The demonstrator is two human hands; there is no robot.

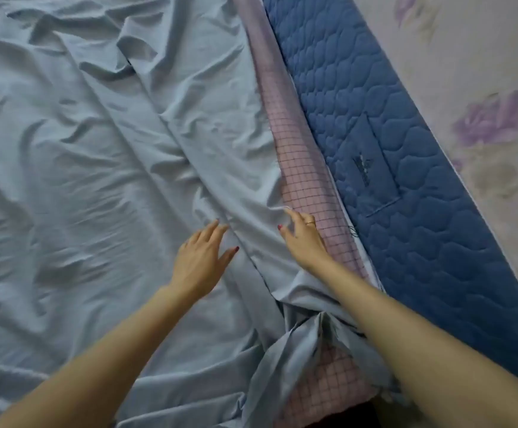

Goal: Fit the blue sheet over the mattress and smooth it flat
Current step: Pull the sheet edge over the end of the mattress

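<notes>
The light blue sheet [97, 149] lies wrinkled over most of the bed, with long folds running toward the near right corner. Its right edge stops short of the bed's side, leaving a strip of pink checked cover [301, 180] bare. My left hand [202, 257] rests flat on the sheet with fingers straight. My right hand [302, 236] lies at the sheet's right edge, its fingertips touching the hem where it meets the pink cover. At the near corner the sheet bunches in loose folds [307, 341].
A dark blue quilted mattress side [406, 180] runs diagonally along the bed's right. Beyond it is a pale floor with purple flower patterns [492, 118]. More pink checked cover [328, 387] shows at the near corner.
</notes>
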